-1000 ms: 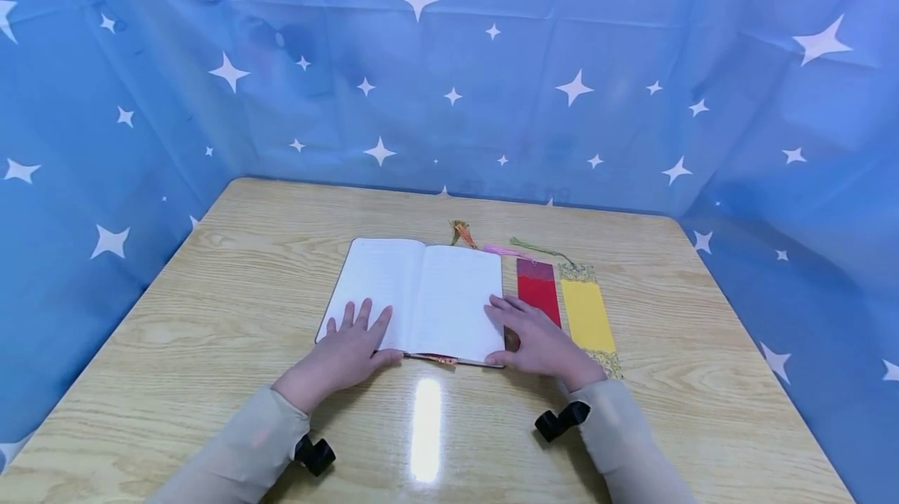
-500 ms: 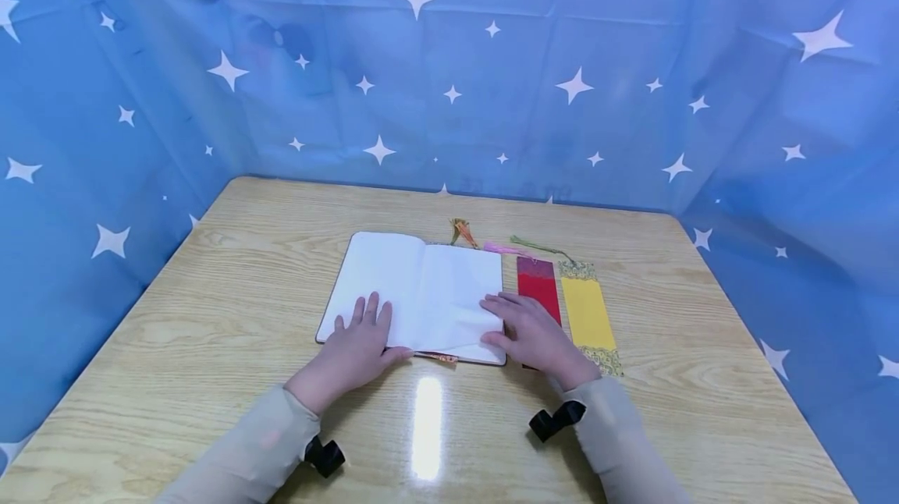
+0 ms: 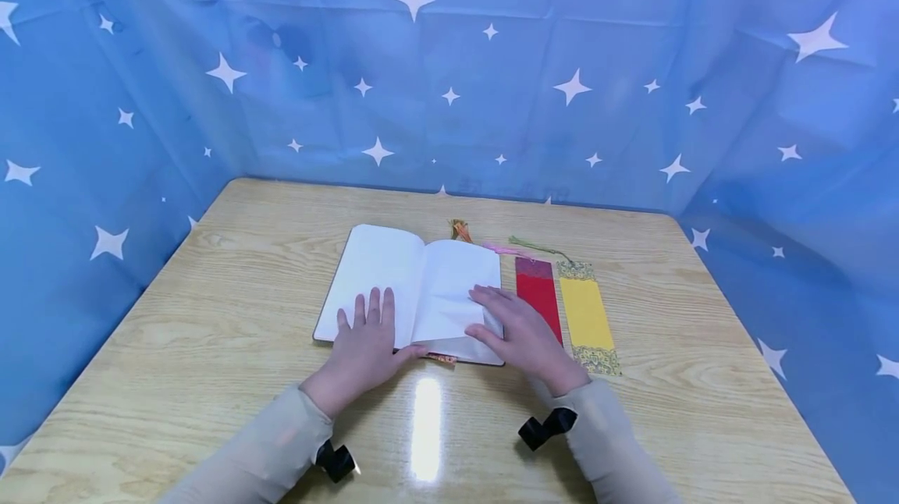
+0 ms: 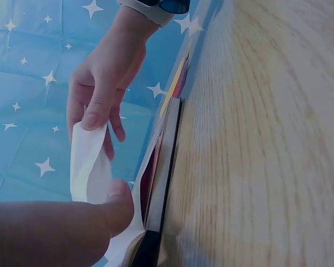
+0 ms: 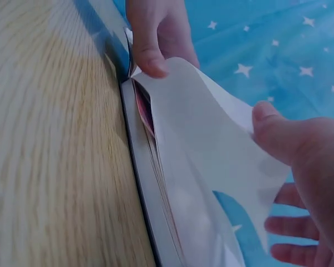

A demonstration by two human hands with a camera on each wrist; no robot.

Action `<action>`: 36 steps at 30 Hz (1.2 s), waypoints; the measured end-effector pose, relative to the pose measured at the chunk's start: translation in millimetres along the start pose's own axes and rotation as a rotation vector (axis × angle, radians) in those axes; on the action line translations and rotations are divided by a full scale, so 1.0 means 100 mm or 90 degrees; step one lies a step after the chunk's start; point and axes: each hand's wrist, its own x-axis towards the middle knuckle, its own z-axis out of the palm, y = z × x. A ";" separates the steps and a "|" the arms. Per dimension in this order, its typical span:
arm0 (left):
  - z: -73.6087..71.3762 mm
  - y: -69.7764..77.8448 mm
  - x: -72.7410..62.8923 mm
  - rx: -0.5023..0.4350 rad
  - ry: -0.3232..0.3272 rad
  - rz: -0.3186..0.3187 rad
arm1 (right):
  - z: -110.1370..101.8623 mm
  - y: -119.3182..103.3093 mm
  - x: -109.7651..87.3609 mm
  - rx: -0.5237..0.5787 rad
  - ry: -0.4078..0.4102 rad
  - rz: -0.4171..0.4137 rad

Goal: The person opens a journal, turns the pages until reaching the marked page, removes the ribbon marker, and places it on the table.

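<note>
Notebook (image 3: 393, 270) lies open, blank white page (image 3: 449, 293) lifted, pinched by right hand (image 3: 523, 336); left hand (image 3: 365, 340) presses flat.

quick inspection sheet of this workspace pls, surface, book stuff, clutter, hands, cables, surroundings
surface: wooden table, glare patch near the front edge.
job's things: open book lying flat; one page lifted and curved.
clutter: red bookmark and yellow bookmark side by side, right of the book; tassels behind it.
grippers: left hand flat on the left page; right hand pinches the lifted page.
cables: nothing seen.
surroundings: blue star-print cloth on three sides.
</note>
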 end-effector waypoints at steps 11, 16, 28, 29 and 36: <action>-0.02 -0.03 -0.03 -0.048 0.120 0.067 | -0.01 -0.06 0.03 -0.020 0.023 -0.032; -0.04 -0.04 -0.06 -0.069 0.205 0.168 | 0.01 -0.07 0.02 -0.014 0.007 -0.037; 0.00 -0.15 -0.01 0.019 0.454 0.391 | 0.02 -0.06 -0.03 -0.007 0.006 -0.030; 0.00 -0.16 -0.01 0.023 0.469 0.392 | 0.02 -0.06 -0.04 -0.007 0.005 -0.026; -0.04 -0.22 0.01 0.114 0.528 0.329 | 0.00 -0.02 -0.07 -0.029 -0.006 -0.007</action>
